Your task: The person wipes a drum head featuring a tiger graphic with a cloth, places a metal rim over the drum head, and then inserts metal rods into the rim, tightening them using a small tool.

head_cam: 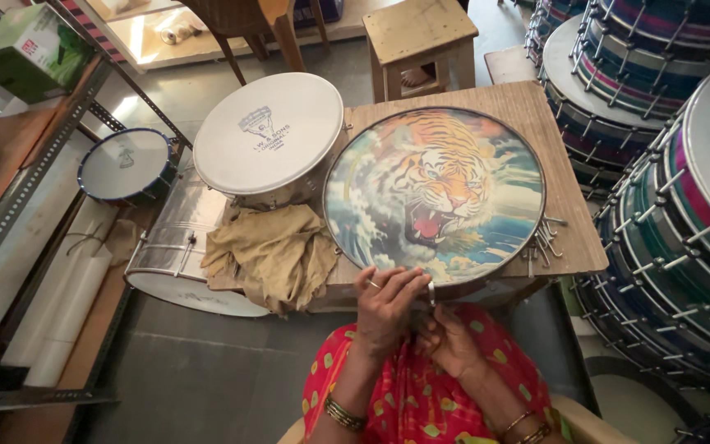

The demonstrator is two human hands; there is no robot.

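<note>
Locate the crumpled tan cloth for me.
In the head view, the crumpled tan cloth lies left of the round tiger-painted drum, draped over the wooden table's left edge, just below the plain white drum.

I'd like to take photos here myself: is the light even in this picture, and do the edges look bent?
Head view: bright glare on the floor at the top left; the tiger drum is evenly lit and sharp; the stacked drums at the right bow outward from lens distortion; both hands, left hand and right hand, sit in mild shade.
</note>
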